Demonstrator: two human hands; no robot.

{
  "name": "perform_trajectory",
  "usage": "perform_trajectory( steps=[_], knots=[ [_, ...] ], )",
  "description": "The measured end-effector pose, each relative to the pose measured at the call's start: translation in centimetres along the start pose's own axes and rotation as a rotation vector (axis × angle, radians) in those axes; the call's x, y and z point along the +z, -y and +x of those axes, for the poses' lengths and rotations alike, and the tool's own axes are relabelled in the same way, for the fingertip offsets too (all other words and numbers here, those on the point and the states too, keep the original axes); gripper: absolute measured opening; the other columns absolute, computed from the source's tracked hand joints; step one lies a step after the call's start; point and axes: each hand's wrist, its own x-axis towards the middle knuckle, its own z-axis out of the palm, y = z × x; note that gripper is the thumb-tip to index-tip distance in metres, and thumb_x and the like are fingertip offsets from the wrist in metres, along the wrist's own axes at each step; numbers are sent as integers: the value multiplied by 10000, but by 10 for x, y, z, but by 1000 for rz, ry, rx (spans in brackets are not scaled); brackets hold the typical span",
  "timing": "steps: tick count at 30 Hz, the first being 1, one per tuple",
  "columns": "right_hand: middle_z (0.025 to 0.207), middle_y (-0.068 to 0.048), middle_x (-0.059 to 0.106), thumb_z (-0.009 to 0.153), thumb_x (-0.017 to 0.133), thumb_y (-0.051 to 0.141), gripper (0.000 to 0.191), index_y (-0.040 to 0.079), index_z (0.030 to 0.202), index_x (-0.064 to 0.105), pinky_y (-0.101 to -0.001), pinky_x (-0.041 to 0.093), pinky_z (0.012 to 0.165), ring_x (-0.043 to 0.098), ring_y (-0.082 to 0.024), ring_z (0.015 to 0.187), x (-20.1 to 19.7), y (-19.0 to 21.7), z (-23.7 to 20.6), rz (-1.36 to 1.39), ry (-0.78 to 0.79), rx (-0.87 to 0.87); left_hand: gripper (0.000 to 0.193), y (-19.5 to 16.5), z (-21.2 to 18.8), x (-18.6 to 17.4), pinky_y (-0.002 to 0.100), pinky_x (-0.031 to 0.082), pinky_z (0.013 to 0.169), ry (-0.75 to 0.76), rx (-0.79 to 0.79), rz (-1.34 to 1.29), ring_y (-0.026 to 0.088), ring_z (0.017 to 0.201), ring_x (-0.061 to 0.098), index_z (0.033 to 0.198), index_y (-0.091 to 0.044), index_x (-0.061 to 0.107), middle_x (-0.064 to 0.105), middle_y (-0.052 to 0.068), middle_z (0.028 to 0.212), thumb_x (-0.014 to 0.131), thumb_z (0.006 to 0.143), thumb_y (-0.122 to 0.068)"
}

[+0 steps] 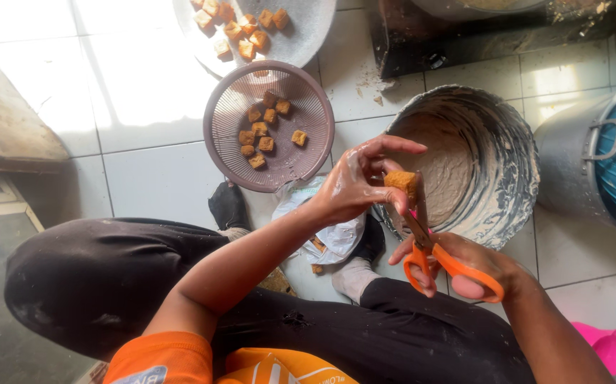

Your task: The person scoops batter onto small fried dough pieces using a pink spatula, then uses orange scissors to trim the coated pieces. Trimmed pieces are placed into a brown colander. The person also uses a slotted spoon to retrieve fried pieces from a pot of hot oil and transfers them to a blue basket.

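My left hand, smeared with pale batter, pinches a golden-brown fried tofu cube between thumb and fingers. My right hand grips orange-handled scissors, whose blades point up and touch the cube. Both hands hover over the near rim of a metal pot holding beige paste. I sit on the tiled floor with legs in black trousers spread either side.
A mauve plastic colander with several tofu cubes lies ahead. Behind it sits a grey tray with more cubes. A crumpled plastic bag rests between my feet. A steel pot with a blue lid stands right; a pink object lower right.
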Motion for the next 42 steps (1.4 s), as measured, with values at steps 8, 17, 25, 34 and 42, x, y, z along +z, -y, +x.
perform_trajectory(
  steps=[8, 17, 25, 34, 42],
  knots=[
    [569, -90, 643, 699, 855, 197, 507, -67, 1104, 705, -233, 392, 382, 549, -119, 418, -19, -13, 7, -194, -213, -108, 751, 29, 8, -29, 338, 603, 978, -20, 67, 20, 127, 1028, 741, 1399, -32, 564, 755, 28, 940, 921, 752, -164],
    [719, -79, 652, 836, 802, 156, 442, -81, 1186, 671, -249, 488, 584, 600, -116, 607, -32, -29, -5, -129, -315, -406, 578, 116, -18, -205, 395, 593, 820, -792, 304, 1365, 303, 959, 711, 1220, 38, 631, 720, 193, 1072, 873, 825, -308],
    [708, -88, 685, 911, 717, 84, 309, -35, 1188, 647, -240, 469, 453, 595, -96, 530, -20, -5, -5, -123, -284, -359, 483, 285, -116, -168, 433, 507, 997, 729, -422, 1657, 340, 1226, 598, 1297, -118, 683, 673, 162, 1228, 660, 814, -116],
    [811, -41, 758, 919, 847, 176, 262, 43, 1047, 661, -241, 482, 508, 612, -70, 583, -7, -20, -24, -558, -440, -790, 687, 278, -145, -166, 507, 523, 806, 397, -343, 1346, 465, 1072, 616, 1358, 0, 582, 615, 252, 1281, 538, 676, -66],
    [788, -29, 810, 1024, 584, 239, 213, 40, 1027, 662, -256, 469, 417, 547, -63, 460, 0, -12, -32, -7, -302, -356, 362, 174, -34, -88, 408, 461, 1004, 185, -873, 870, 278, 1190, 619, 1333, -56, 630, 683, 134, 1249, 470, 1043, -200]
  ],
)
